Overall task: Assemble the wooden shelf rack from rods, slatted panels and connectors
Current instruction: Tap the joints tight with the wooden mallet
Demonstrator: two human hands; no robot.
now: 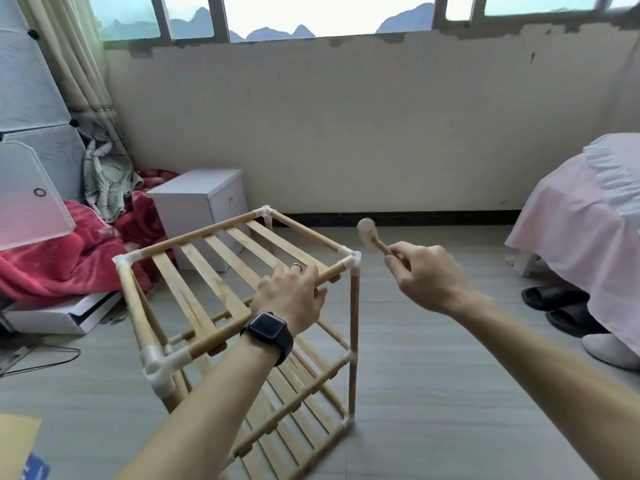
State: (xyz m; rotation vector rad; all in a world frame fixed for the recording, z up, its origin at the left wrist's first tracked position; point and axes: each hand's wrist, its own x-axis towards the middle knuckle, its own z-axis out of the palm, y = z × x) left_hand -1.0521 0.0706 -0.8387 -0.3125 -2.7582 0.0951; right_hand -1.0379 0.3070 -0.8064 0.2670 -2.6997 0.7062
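The wooden rack stands upright on the floor, out in the open middle and well short of the far wall. Three slatted tiers are fitted between its posts, and white connectors cap the corners.

The left hand grips the front top rod near its right end, fingers curled over it and the thumb below. This is probably to steady the light frame so a blow does not tip or skid it.

The right hand is closed around the handle of a small mallet. Its pale head is raised just above and beside the top right corner connector, without touching it.

The two hands are apart, one on either side of that corner. That suggests the joint is about to be tapped home to seat the post and rods fully in their sockets. Bracing right next to the joint limits flex but puts the fingers near the strike, so the swing needs to be short and well aimed.
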